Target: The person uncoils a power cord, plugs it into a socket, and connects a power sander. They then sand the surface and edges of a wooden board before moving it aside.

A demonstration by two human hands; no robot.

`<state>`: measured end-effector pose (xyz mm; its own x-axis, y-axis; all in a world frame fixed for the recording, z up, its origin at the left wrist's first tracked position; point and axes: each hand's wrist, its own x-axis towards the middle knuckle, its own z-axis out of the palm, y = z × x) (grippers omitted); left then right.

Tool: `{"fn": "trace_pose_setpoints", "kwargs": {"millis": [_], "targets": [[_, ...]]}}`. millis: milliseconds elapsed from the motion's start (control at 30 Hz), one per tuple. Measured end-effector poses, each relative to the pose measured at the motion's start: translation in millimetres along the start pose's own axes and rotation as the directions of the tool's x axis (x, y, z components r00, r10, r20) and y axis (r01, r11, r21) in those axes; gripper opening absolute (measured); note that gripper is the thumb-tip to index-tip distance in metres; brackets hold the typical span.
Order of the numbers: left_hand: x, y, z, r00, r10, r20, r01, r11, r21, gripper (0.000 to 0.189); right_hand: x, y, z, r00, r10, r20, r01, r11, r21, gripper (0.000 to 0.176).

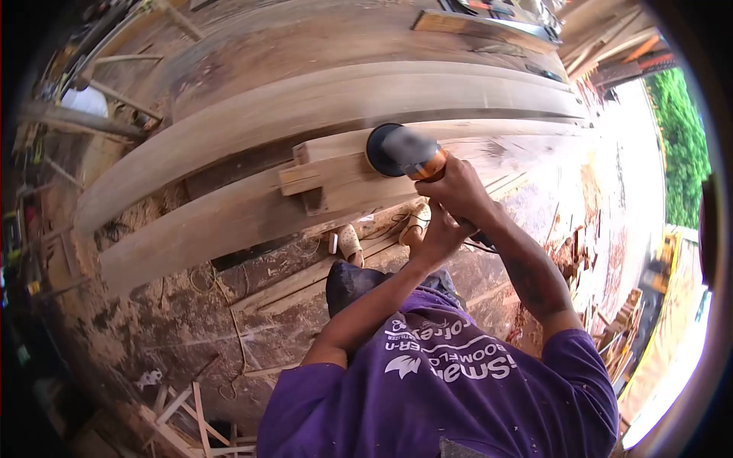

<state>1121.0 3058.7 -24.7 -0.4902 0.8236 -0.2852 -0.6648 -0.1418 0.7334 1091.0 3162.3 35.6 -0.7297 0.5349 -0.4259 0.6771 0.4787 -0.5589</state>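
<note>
An orange and grey power tool [427, 162] with a round black disc rests against the upper face of a pale wooden beam [347, 182]. The fingers of my right hand [458, 187] are wrapped round its orange body near the head. Lower down, my left hand [441, 235] is closed on the rear part of the same tool, most of which is hidden by my hands. Behind the beam lies a long curved board [305, 99], and another long board [191, 221] extends from the beam towards the left.
Two shoes [349, 243] show below the beam. Wood shavings and offcuts [195, 420] litter the floor, with a thin cord [233, 320] at the left. A dark-edged plank [481, 27] lies at the back. Stacked wood pieces [622, 324] stand at the right.
</note>
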Motion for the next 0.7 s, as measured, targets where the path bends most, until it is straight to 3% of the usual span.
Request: {"fn": "trace_pose_setpoints", "kwargs": {"millis": [33, 67, 133, 167, 300, 333, 400, 433, 467, 533, 567, 633, 667, 700], "targets": [[9.2, -6.8, -12.0, 0.996, 0.075, 0.046, -0.079, 0.994, 0.08, 0.061, 2.7, -7.9, 11.4, 0.998, -0.06, -0.016, 0.06, 0.998, -0.01, 0.038], [5.9, -1.2, -15.9, 0.996, 0.086, 0.032, -0.088, 0.993, 0.081, 0.061, 4.9, -18.8, 19.0, 0.997, -0.073, -0.006, 0.073, 0.997, -0.012, 0.038], [-1.4, 9.7, -21.8, 0.983, 0.097, -0.155, -0.112, 0.989, -0.092, 0.054, 8.6, -43.6, 28.6, 0.992, -0.114, 0.053, 0.119, 0.989, -0.086, 0.038], [-0.8, 10.1, -31.2, 0.973, 0.178, -0.149, -0.188, 0.981, -0.055, 0.043, 7.5, -56.4, 31.7, 0.986, -0.138, 0.091, 0.145, 0.986, -0.077, 0.038], [-7.2, 15.1, -54.9, 0.962, 0.109, -0.251, -0.166, 0.961, -0.219, 0.028, 16.7, -81.8, 57.9, 0.959, -0.238, 0.154, 0.258, 0.958, -0.123, 0.044], [-8.5, 12.5, -62.8, 0.962, 0.112, -0.251, -0.167, 0.963, -0.21, 0.028, 15.4, -91.3, 61.3, 0.958, -0.243, 0.151, 0.261, 0.958, -0.115, 0.044], [-10.7, 6.4, -78.0, 0.905, 0.153, -0.398, -0.243, 0.952, -0.184, 0.035, 12.2, -111.5, 66.3, 0.918, -0.309, 0.247, 0.334, 0.94, -0.069, 0.047], [-18.3, 9.2, -86.6, 0.917, 0.195, -0.349, -0.248, 0.962, -0.114, 0.056, 9.6, -118.9, 67.6, 0.927, -0.298, 0.229, 0.32, 0.945, -0.066, 0.047], [-30.3, 42.6, -68.6, 0.905, -0.011, -0.425, -0.142, 0.934, -0.327, 0.047, 6.3, -123.3, 66.2, 0.919, -0.292, 0.264, 0.324, 0.942, -0.085, 0.049], [-36.5, 56.7, -57.9, 0.945, -0.048, -0.324, -0.047, 0.959, -0.281, 0.034, 7.6, -114.3, 63.4, 0.92, -0.256, 0.297, 0.304, 0.944, -0.127, 0.05], [-28.2, 26.2, -62.4, 0.964, -0.09, -0.248, 0.022, 0.964, -0.263, 0.032, -1.3, -102.8, 51.4, 0.936, -0.212, 0.281, 0.262, 0.953, -0.153, 0.049], [-20.8, -11.4, -53.4, 0.996, -0.02, -0.089, 0.015, 0.999, -0.049, 0.028, -16.0, -73.3, 26.4, 0.965, -0.021, 0.263, 0.079, 0.974, -0.214, 0.048], [-19.2, -30.4, -48.9, 1.0, 0.016, -0.008, -0.015, 0.998, 0.054, 0.027, -20.9, -57.6, 17.6, 0.967, 0.0, 0.256, 0.058, 0.974, -0.218, 0.048], [-16.5, -30.0, -37.7, 0.995, -0.088, 0.037, 0.087, 0.995, 0.044, 0.027, -25.8, -40.5, 8.8, 0.978, 0.025, 0.205, 0.022, 0.974, -0.225, 0.049]]}}
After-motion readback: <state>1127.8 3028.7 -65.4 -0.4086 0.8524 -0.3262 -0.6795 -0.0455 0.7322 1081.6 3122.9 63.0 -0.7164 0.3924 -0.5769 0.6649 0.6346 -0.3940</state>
